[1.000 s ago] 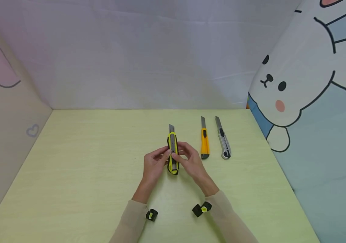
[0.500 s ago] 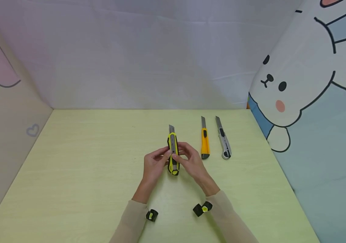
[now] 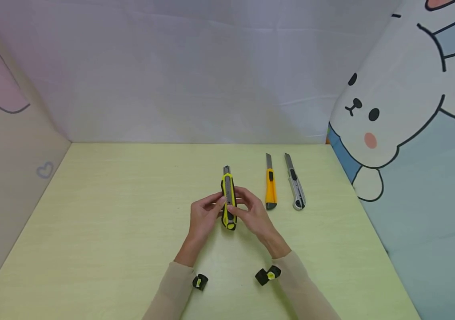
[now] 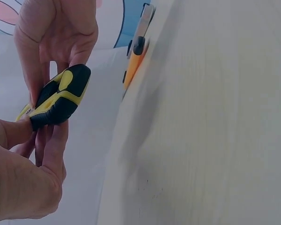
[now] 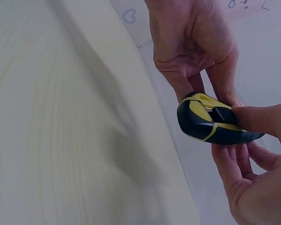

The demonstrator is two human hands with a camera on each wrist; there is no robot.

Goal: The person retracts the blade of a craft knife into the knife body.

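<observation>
Both hands hold a yellow and black utility knife (image 3: 228,200) just above the light green table (image 3: 111,213), its blade end pointing away from me. My left hand (image 3: 211,206) pinches the handle from the left and my right hand (image 3: 244,207) from the right, thumb on top. A short piece of blade shows at the far end. The left wrist view shows the knife's butt (image 4: 61,96) between my left hand (image 4: 23,178) and my right hand (image 4: 56,28). The same handle (image 5: 210,119) appears in the right wrist view, held by my right hand (image 5: 257,187) and left hand (image 5: 192,42).
An orange utility knife (image 3: 270,186) and a silver one (image 3: 296,186) lie side by side on the table to the right, blades out and pointing away. The orange knife (image 4: 136,61) also shows in the left wrist view. Printed walls close the table on three sides.
Less blade sticks out of the yellow knife's far end than before. Both hands keep the same hold, and the other two knives have not moved.
</observation>
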